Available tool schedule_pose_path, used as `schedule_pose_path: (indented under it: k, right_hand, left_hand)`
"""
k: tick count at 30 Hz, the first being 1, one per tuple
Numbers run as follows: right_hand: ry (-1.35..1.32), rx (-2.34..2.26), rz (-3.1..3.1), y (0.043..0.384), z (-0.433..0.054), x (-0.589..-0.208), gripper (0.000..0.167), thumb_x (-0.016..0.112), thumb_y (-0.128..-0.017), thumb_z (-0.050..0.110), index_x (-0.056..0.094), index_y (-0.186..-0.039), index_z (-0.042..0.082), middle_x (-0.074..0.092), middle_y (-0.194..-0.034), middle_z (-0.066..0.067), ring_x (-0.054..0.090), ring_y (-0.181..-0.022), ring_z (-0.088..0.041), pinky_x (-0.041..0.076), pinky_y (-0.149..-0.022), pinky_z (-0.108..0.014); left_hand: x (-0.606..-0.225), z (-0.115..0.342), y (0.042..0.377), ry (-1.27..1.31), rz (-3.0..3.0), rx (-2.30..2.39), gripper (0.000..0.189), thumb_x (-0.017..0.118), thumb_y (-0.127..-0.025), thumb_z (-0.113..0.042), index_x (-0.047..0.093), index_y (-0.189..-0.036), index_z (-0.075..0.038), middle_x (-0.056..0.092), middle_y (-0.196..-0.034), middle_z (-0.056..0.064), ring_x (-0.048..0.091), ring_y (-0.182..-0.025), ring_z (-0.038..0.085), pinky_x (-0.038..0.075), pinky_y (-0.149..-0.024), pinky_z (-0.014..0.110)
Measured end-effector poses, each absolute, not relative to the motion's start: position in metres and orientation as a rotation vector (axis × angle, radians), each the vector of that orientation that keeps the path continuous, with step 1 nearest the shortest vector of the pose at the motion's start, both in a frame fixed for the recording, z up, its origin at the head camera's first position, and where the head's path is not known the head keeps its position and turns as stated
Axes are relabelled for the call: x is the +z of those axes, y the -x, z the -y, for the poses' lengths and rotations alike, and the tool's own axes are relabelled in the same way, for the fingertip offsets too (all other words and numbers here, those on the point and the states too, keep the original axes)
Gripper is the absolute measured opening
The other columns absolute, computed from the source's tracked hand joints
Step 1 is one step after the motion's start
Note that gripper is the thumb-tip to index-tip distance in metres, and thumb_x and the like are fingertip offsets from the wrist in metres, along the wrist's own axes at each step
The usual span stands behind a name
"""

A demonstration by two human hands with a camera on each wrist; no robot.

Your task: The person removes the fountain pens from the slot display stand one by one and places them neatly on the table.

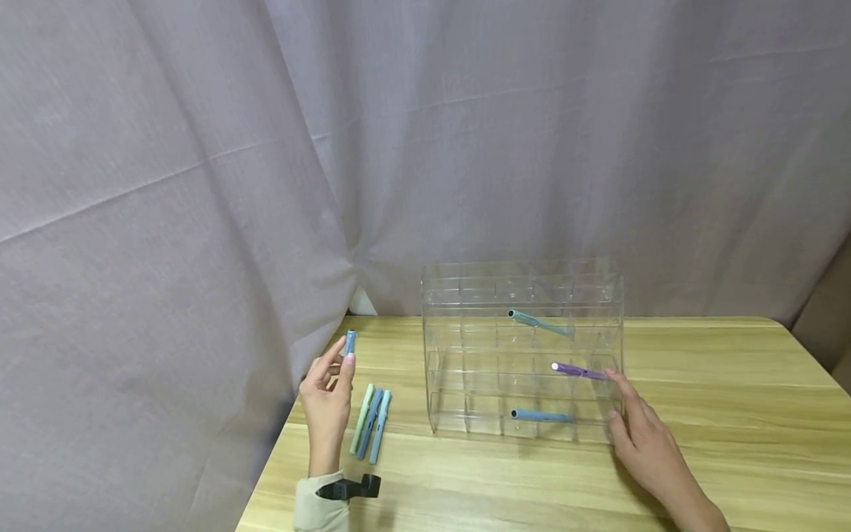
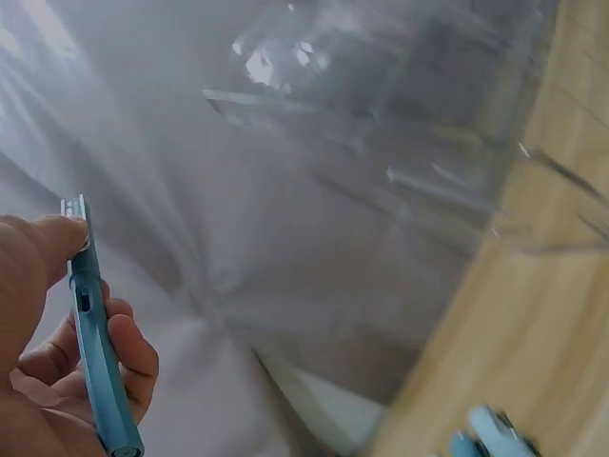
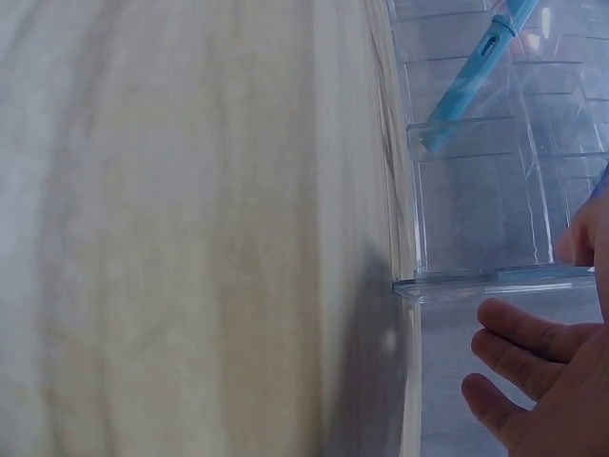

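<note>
My left hand (image 1: 329, 403) pinches a blue pen (image 2: 100, 362) between thumb and fingers, left of a clear plastic rack (image 1: 463, 304) with several compartments. In the head view only the tip of that pen shows above the fingers. My right hand (image 1: 648, 447) is at the rack's right side, its index fingertip by the far end of a purple pen (image 1: 577, 371); whether it touches the pen cannot be told. The other right fingers (image 3: 523, 347) are extended outside the side wall. A teal pen (image 1: 538, 323) lies higher in the rack, and a blue pen (image 1: 540, 416) lies low.
On the wooden table (image 1: 744, 414), a light green pen (image 1: 362, 420), a darker blue pen (image 1: 369, 425) and a light blue pen (image 1: 380, 427) lie side by side, left of the rack. A grey curtain (image 1: 465, 148) hangs behind and along the left.
</note>
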State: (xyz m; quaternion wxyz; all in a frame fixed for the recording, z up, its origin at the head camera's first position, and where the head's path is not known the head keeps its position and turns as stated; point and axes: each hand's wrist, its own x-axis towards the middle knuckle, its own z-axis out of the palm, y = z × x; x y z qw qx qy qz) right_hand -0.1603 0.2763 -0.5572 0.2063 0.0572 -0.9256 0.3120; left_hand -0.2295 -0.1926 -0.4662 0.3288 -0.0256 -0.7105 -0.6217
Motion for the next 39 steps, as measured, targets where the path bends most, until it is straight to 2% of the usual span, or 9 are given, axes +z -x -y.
schedule_pose_path:
  k: [3,6,13,19,25,30,37,39]
  right_hand:
    - [-0.147,0.871,2.581,0.16,-0.276,-0.556,0.072,0.051,-0.108,0.01,0.021,-0.172,0.023,0.046,-0.157,-0.041,0.051,-0.13,-0.069,0.044,-0.09,-0.088]
    - [-0.138,0.871,2.583,0.16,-0.276,-0.555,0.072,0.051,-0.108,0.011,0.021,-0.172,0.024,0.046,-0.157,-0.041,0.051,-0.131,-0.069,0.044,-0.09,-0.088]
    - [-0.144,0.865,2.577,0.161,-0.275,-0.554,0.072,0.051,-0.108,0.011,0.021,-0.172,0.024,0.047,-0.156,-0.041,0.051,-0.129,-0.068,0.046,-0.087,-0.087]
    - [-0.15,0.864,2.569,0.161,-0.275,-0.556,0.072,0.051,-0.108,0.01,0.022,-0.172,0.023,0.047,-0.156,-0.042,0.052,-0.128,-0.069,0.047,-0.086,-0.087]
    - [-0.152,0.862,2.557,0.161,-0.275,-0.559,0.072,0.051,-0.107,0.009,0.022,-0.172,0.023,0.049,-0.155,-0.041,0.054,-0.126,-0.068,0.048,-0.085,-0.086]
    - [-0.149,0.86,2.56,0.16,-0.276,-0.559,0.071,0.051,-0.107,0.009,0.023,-0.171,0.021,0.049,-0.154,-0.042,0.056,-0.123,-0.067,0.051,-0.078,-0.082]
    - [-0.161,0.856,2.56,0.161,-0.276,-0.558,0.071,0.049,-0.108,0.009,0.02,-0.172,0.021,0.048,-0.155,-0.042,0.059,-0.12,-0.065,0.055,-0.07,-0.073]
    - [-0.169,0.856,2.566,0.161,-0.276,-0.558,0.071,0.049,-0.109,0.009,0.019,-0.172,0.021,0.047,-0.156,-0.041,0.058,-0.121,-0.066,0.055,-0.071,-0.073]
  left_hand:
    - [-0.478,0.201,0.229,0.006,1.881,-1.612,0.029,0.08,-0.097,-0.013,0.08,-0.126,-0.014,0.066,-0.094,-0.003,0.067,-0.076,0.003,0.049,-0.054,0.016]
    - [-0.489,0.209,0.23,-0.061,1.876,-1.616,0.026,0.082,-0.096,-0.014,0.081,-0.122,-0.014,0.068,-0.092,0.003,0.067,-0.073,0.005,0.051,-0.053,0.017]
    - [-0.525,0.226,0.236,-0.241,2.05,-1.469,0.028,0.083,-0.094,-0.008,0.081,-0.121,-0.011,0.076,-0.095,0.018,0.068,-0.075,0.006,0.052,-0.06,0.015]
    - [-0.553,0.228,0.238,-0.351,2.253,-1.365,0.03,0.081,-0.095,-0.007,0.08,-0.124,-0.014,0.079,-0.101,0.017,0.069,-0.08,0.014,0.051,-0.064,0.018]
    - [-0.57,0.228,0.239,-0.388,2.348,-1.309,0.026,0.081,-0.095,-0.011,0.081,-0.121,-0.014,0.08,-0.096,0.014,0.063,-0.074,0.011,0.05,-0.062,0.02]
    - [-0.578,0.226,0.242,-0.384,2.417,-1.247,0.022,0.08,-0.096,-0.011,0.081,-0.118,-0.012,0.079,-0.091,0.012,0.061,-0.074,0.011,0.047,-0.066,0.023]
    - [-0.58,0.223,0.249,-0.38,2.454,-1.162,0.021,0.078,-0.097,-0.01,0.08,-0.117,-0.008,0.078,-0.092,0.015,0.065,-0.076,0.021,0.048,-0.068,0.031]
    - [-0.58,0.222,0.25,-0.381,2.456,-1.131,0.02,0.078,-0.096,-0.01,0.08,-0.116,-0.007,0.078,-0.092,0.016,0.066,-0.077,0.023,0.048,-0.068,0.033]
